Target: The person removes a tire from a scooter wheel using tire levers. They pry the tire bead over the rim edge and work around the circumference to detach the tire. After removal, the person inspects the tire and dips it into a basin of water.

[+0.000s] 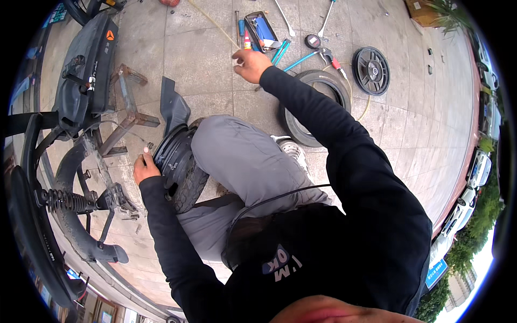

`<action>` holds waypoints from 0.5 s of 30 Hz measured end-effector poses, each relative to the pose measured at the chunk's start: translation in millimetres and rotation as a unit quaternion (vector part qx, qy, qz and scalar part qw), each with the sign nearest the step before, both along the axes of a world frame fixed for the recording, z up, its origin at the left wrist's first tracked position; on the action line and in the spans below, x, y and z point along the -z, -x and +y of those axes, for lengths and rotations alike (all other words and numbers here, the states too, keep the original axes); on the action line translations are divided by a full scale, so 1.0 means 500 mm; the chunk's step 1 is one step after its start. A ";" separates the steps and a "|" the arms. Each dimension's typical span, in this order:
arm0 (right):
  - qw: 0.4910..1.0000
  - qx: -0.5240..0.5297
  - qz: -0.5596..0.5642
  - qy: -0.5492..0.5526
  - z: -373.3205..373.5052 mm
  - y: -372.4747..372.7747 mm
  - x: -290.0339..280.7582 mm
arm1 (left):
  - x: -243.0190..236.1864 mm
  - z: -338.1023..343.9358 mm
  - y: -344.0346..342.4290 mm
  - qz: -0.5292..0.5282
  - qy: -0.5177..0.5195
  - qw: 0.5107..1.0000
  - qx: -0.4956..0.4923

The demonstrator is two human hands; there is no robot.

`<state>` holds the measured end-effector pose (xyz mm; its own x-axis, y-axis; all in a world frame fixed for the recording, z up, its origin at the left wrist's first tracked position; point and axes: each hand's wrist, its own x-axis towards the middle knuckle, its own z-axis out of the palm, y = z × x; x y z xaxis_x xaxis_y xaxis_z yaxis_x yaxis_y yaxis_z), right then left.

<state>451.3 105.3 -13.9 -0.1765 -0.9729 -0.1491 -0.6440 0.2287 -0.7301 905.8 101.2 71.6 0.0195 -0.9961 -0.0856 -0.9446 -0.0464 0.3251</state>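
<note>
My left hand (145, 168) is beside the wheel (173, 157), its fingers curled and the thumb up; what they hold, if anything, is hidden. The wheel has a black hub and a knobby tyre and stands against my bent leg. A thin cable (125, 128) runs from the vehicle frame toward the wheel's hub. My right hand (251, 65) is stretched forward over the paving, its fingers pinched around something small and pale that I cannot make out. Just beyond it lie a black tool tray (262, 31), a red-and-yellow tube (246, 41) and a blue-handled screwdriver (241, 26).
To the left stands the two-wheeler (81, 70) with its coil-spring shock (67, 199), beside a rusty metal stand (128, 102). On the right lie a loose tyre (293, 126), a black wheel rim (371, 70), an air gun with gauge (333, 60) and wrenches (285, 20). Parked cars (478, 168) line the far right.
</note>
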 end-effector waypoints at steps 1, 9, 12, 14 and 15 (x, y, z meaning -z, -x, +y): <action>0.997 0.059 0.035 -0.037 0.016 0.079 0.072 | -0.012 0.004 -0.003 -0.008 0.012 1.000 0.011; 0.936 0.243 0.224 -0.122 -0.067 0.400 0.314 | -0.035 0.027 0.030 0.028 -0.071 0.996 -0.047; 0.934 0.242 0.232 -0.121 -0.159 0.418 0.362 | -0.046 0.063 0.020 0.057 -0.058 0.994 -0.067; 0.928 0.230 0.265 -0.124 -0.200 0.463 0.406 | -0.049 0.069 0.017 0.074 -0.037 0.995 -0.056; 0.928 0.210 0.261 -0.163 -0.216 0.454 0.419 | -0.054 0.084 0.010 0.075 -0.034 0.995 -0.065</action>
<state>224.4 -2.7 -223.3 -0.6615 -0.7197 -0.2108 -0.6938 0.6940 -0.1922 900.9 143.1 98.9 0.1290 -0.9778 -0.1651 -0.8707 -0.1914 0.4531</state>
